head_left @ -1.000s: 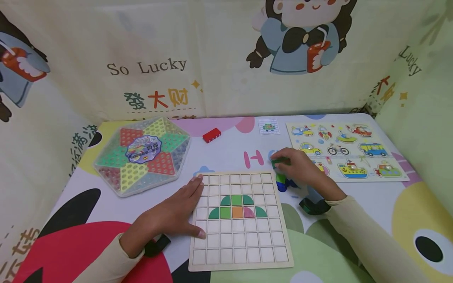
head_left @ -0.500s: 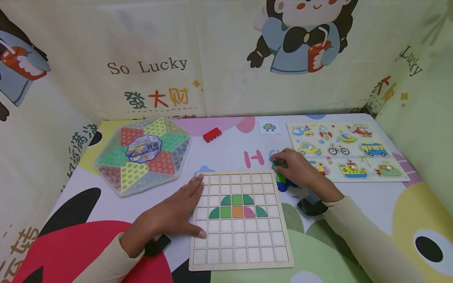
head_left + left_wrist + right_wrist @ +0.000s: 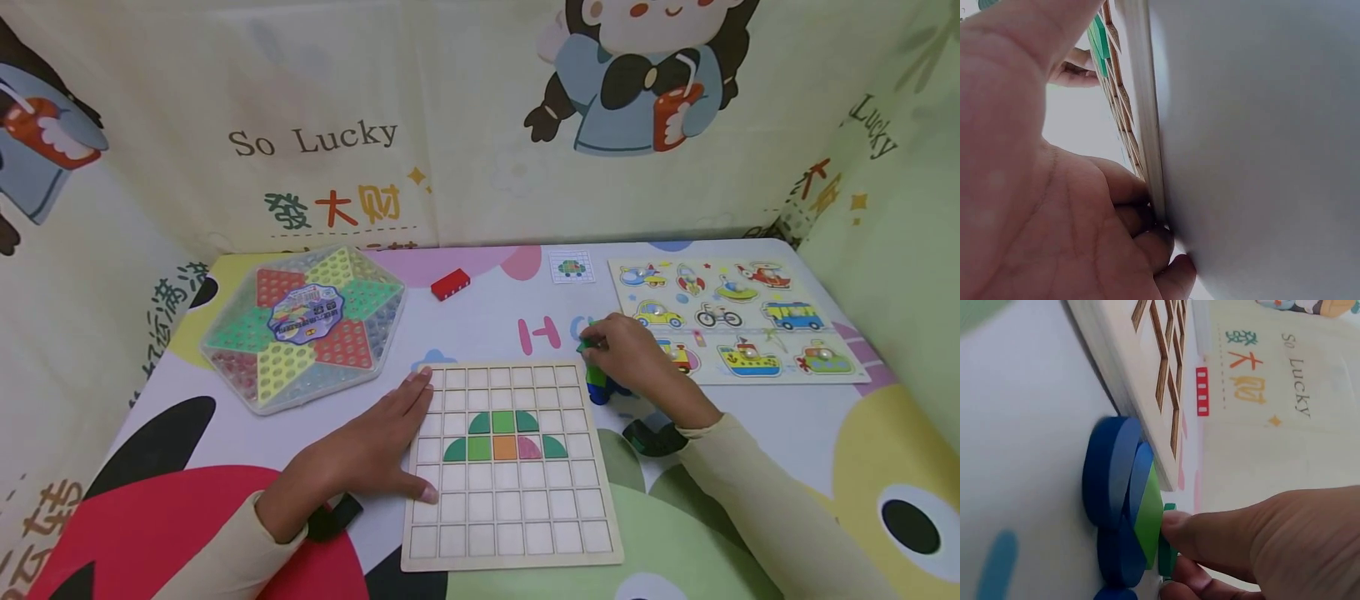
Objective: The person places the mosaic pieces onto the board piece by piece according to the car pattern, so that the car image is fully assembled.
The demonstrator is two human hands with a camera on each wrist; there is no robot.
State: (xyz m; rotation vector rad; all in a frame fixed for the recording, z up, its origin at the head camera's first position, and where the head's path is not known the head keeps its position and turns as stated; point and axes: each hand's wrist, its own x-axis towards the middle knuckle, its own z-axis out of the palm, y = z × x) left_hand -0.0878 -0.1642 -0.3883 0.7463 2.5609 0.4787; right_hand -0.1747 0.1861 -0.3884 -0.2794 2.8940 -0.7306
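My left hand (image 3: 371,446) rests along the left edge of a wooden grid board (image 3: 510,537), fingers extended and thumb on its surface. Set in the grid are green squares (image 3: 478,448), an orange square (image 3: 505,448), a pink quarter-round piece (image 3: 529,448) and dark green quarter-round pieces (image 3: 555,448). Just beyond the board's right edge, my right hand (image 3: 637,362) pinches a dark green block (image 3: 1167,550) between thumb and fingers. Against it lie a light green block (image 3: 1150,522) and several rounded blue blocks (image 3: 1107,475), partly hidden by the hand in the head view.
A small pattern card (image 3: 572,267) lies at the back. To the right is a vehicle picture puzzle board (image 3: 705,342); at left sits a clear hexagonal box (image 3: 367,367) of coloured pegs or beads. A red block (image 3: 450,284) lies between. Printed cloth walls (image 3: 480,167) surround the table.
My right wrist and sleeve have shifted slightly left, while the fingers have stayed at the loose blocks and moved a little on the dark green one. My left hand and the board have stayed put.
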